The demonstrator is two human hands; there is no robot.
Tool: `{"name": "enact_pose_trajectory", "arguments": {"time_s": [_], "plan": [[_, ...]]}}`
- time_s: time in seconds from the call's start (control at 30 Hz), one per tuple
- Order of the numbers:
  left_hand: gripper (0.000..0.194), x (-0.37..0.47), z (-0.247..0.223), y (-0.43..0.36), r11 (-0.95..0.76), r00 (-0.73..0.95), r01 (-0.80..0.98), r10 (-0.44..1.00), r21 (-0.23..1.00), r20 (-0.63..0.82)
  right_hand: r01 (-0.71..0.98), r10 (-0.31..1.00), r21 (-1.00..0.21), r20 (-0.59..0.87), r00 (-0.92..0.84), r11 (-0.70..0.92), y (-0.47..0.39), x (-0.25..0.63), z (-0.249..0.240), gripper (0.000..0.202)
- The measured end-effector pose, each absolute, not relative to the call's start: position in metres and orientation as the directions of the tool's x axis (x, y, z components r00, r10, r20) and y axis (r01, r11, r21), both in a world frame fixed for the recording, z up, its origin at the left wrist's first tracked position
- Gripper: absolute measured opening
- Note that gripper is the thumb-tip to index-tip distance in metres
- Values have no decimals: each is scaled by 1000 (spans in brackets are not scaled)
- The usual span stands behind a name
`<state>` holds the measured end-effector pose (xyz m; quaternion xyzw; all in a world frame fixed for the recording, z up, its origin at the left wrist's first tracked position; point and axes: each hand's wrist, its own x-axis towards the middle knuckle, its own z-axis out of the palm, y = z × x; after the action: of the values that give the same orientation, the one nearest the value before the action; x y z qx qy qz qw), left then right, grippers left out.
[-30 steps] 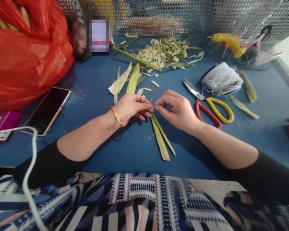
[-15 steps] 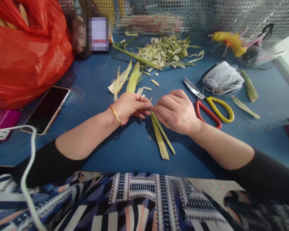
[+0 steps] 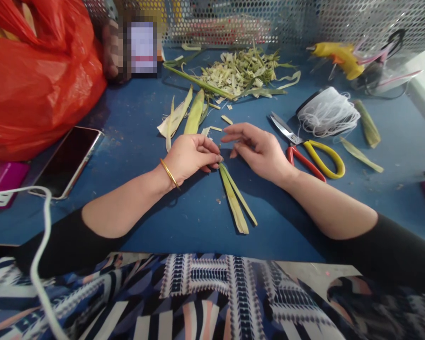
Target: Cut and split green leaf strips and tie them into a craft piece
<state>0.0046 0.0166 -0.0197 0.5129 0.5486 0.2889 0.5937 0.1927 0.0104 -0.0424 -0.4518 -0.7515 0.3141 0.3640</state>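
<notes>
Between the thumb and fingers of my left hand [image 3: 194, 155] is the narrow upper end of a split corn husk strip [image 3: 235, 203]. Its two pale green tails spread down toward the table's front edge. My right hand [image 3: 258, 151] is a short way to the right of it, fingers apart, with nothing visible in them. Just beyond my left hand lie a green husk leaf [image 3: 195, 113] and a dry, pale husk piece [image 3: 175, 120]. Scissors [image 3: 306, 146] with one red and one yellow handle lie partly open beside my right wrist.
A heap of husk scraps [image 3: 244, 73] lies at the back. White thread [image 3: 329, 113] on a spool and a yellow glue gun [image 3: 340, 57] are to the right. At the left are a red plastic bag [image 3: 42, 94], a phone [image 3: 69, 163] and a white cable [image 3: 44, 236].
My right hand has let go of the husk strip's top and moved slightly away, its fingers opening. My left hand keeps its pinch almost in place.
</notes>
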Motion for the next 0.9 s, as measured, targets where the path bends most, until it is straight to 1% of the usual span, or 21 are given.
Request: {"name": "enact_pose_trajectory", "arguments": {"time_s": [0.07, 0.13, 0.2, 0.27, 0.4, 0.5, 0.57, 0.77, 0.9], "plan": [[18, 4, -21, 17, 247, 240, 258, 920, 934, -310, 433, 888, -810, 217, -405, 396, 13, 190, -45, 42], [17, 3, -22, 17, 181, 254, 297, 932, 938, -260, 460, 860, -773, 210, -466, 438, 14, 188, -45, 46], [15, 2, -22, 17, 88, 261, 334, 948, 938, -182, 508, 849, -721, 217, -481, 472, 14, 188, -45, 48], [13, 1, -23, 16, -33, 264, 388, 962, 921, -77, 536, 858, -701, 223, -462, 471, 12, 188, -45, 46], [8, 2, -28, 15, -270, 288, 513, 948, 815, 133, 502, 890, -758, 228, -395, 416, 11, 188, -46, 32], [10, 3, -35, 14, -423, 312, 566, 904, 708, 291, 467, 907, -795, 237, -347, 387, 11, 188, -48, 23], [11, 4, -39, 13, -500, 333, 583, 866, 640, 373, 459, 911, -804, 238, -336, 379, 12, 187, -49, 21], [11, 2, -39, 10, -623, 393, 607, 775, 493, 495, 466, 891, -777, 263, -369, 423, 13, 188, -47, 19], [11, 1, -38, 9, -668, 402, 603, 726, 436, 557, 419, 893, -810, 266, -364, 411, 14, 190, -47, 13]]}}
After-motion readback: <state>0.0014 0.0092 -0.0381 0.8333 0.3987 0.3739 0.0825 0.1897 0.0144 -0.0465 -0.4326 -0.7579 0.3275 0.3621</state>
